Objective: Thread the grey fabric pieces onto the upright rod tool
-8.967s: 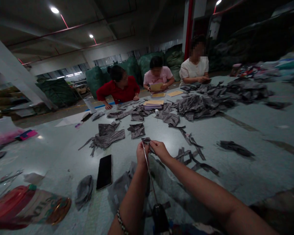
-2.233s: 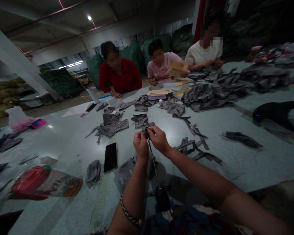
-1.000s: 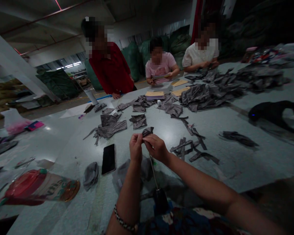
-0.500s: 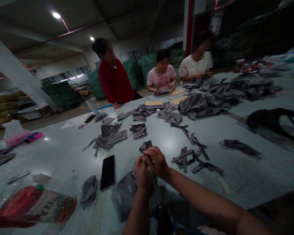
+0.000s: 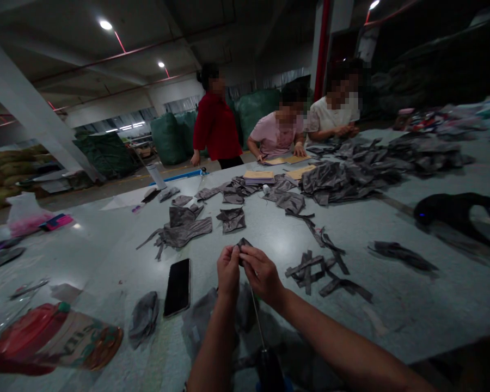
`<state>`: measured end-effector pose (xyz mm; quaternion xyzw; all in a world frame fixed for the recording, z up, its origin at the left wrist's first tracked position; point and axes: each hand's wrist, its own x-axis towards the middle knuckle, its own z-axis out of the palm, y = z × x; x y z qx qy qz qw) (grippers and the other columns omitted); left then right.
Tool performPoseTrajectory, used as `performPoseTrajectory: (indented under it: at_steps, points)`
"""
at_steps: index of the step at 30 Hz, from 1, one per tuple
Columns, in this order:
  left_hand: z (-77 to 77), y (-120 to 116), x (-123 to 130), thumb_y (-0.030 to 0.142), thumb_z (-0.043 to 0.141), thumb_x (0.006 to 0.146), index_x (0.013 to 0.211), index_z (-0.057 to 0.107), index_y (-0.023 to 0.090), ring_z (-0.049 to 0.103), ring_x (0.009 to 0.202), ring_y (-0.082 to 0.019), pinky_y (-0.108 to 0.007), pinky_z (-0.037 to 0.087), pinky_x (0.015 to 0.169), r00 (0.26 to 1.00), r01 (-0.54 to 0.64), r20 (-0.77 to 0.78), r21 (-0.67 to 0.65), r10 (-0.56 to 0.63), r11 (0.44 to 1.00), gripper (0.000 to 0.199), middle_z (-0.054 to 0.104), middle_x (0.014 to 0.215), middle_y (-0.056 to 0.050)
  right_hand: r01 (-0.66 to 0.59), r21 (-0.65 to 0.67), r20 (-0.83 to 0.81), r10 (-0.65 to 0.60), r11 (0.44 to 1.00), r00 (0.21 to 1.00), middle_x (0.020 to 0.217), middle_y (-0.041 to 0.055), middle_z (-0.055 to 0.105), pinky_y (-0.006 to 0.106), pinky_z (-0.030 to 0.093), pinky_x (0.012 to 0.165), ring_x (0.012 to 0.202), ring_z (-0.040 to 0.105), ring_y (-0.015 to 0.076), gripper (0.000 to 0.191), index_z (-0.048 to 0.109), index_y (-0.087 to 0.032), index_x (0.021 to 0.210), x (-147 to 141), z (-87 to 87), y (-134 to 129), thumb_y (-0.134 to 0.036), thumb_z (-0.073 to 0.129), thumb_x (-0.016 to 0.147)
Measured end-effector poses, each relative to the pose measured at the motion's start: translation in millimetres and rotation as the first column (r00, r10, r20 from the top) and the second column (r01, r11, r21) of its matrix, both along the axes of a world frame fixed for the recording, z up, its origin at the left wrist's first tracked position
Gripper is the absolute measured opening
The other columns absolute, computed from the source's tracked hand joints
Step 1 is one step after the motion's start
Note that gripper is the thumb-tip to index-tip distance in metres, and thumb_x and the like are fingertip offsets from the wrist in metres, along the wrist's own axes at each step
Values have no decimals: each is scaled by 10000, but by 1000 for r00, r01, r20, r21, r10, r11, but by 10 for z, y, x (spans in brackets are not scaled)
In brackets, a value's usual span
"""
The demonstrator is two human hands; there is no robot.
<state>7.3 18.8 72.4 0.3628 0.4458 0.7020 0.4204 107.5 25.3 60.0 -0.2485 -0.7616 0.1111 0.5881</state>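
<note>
Both of my hands meet above the table, fingers pinched on a small dark grey cloth piece [image 5: 243, 243]. My left hand [image 5: 229, 271] holds its left side and my right hand [image 5: 263, 272] its right side. Just below them a thin metal rod [image 5: 257, 318] rises from a black handle [image 5: 268, 370] at the bottom edge. Under my forearms lies a larger grey cloth [image 5: 200, 318], partly hidden. A black phone [image 5: 177, 287] rests left of my left hand, and grey strips [image 5: 310, 268] lie right of my right hand.
Grey cloth pieces [image 5: 188, 226] and a large heap [image 5: 343, 177] cover the table [image 5: 269, 228] further off. A red-lidded jar [image 5: 57, 337] lies at lower left, a black strapped object [image 5: 445, 209] at right. Three people are across the table: red top [image 5: 216, 128], pink top [image 5: 275, 133], white top [image 5: 330, 114].
My hands have drawn level around the cloth piece, which sits lower between the fingers. The person in red has straightened and moved right, off the table. The person in pink has spread yellow sheets.
</note>
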Motion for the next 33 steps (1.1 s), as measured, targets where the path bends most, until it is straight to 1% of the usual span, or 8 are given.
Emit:
performPoseTrajectory:
  at_steps: [9, 12, 15, 17, 19, 22, 27, 33]
  points:
    - [-187, -107, 127, 365, 660, 648, 716, 481, 162, 529, 576, -84, -190, 409, 563, 972, 1, 234, -12, 2, 1000, 279, 568, 633, 28, -21, 10, -5, 21, 1000, 1000, 980, 79, 626, 396, 471, 865, 988, 548, 192, 269, 593, -201, 993, 13, -2, -76, -95, 473, 777]
    - [-181, -118, 142, 349, 676, 627, 701, 482, 158, 520, 560, -78, -180, 402, 550, 961, -20, 276, -16, 24, 1000, 283, 555, 609, 34, -26, 12, -6, 26, 1000, 1000, 963, 77, 622, 387, 479, 844, 964, 551, 187, 259, 591, -200, 981, 12, -7, -54, -98, 476, 773]
    - [-111, -93, 118, 336, 687, 613, 707, 493, 155, 512, 556, -72, -173, 396, 544, 952, -32, 303, -28, 39, 999, 281, 537, 603, 41, -35, 19, -2, 35, 999, 999, 950, 80, 618, 377, 485, 823, 943, 553, 183, 253, 587, -200, 971, 9, 5, -26, -95, 473, 770]
    - [-46, -61, 83, 348, 685, 618, 775, 508, 166, 521, 581, -76, -176, 398, 554, 956, -13, 294, -29, 20, 1000, 298, 548, 642, 38, -38, 20, -5, 38, 999, 999, 948, 81, 618, 375, 483, 821, 943, 550, 183, 250, 585, -200, 964, 6, 24, -7, -92, 471, 769]
    - [10, -22, 41, 370, 661, 648, 822, 514, 169, 522, 599, -79, -182, 397, 562, 971, 62, 235, -25, -55, 998, 303, 556, 676, 28, -41, 21, -12, 41, 999, 999, 937, 81, 621, 370, 482, 820, 934, 551, 181, 240, 587, -196, 950, 5, 49, 12, -92, 475, 764]
    - [38, 28, -1, 369, 645, 670, 733, 507, 148, 477, 560, -62, -175, 378, 544, 985, 118, 132, -22, -114, 993, 269, 514, 629, 37, -59, 21, -10, 60, 998, 998, 917, 77, 628, 360, 482, 813, 911, 559, 176, 223, 591, -191, 932, 8, 83, 28, -99, 482, 760]
    - [-28, 61, 67, 414, 652, 645, 644, 444, 152, 421, 492, -54, -175, 349, 484, 988, -36, 151, -22, 39, 999, 334, 446, 554, 60, -57, 15, -14, 57, 998, 998, 929, 80, 619, 368, 473, 815, 921, 553, 179, 229, 591, -194, 937, 6, 90, 17, -107, 467, 765]
    - [-15, 124, 152, 456, 621, 657, 650, 431, 160, 437, 499, -63, -194, 372, 505, 972, -62, 227, -37, 69, 997, 352, 464, 558, 52, -86, 9, 63, 85, 996, 994, 922, 79, 615, 370, 468, 807, 896, 544, 180, 211, 586, -187, 926, 13, 145, 130, -110, 471, 767]
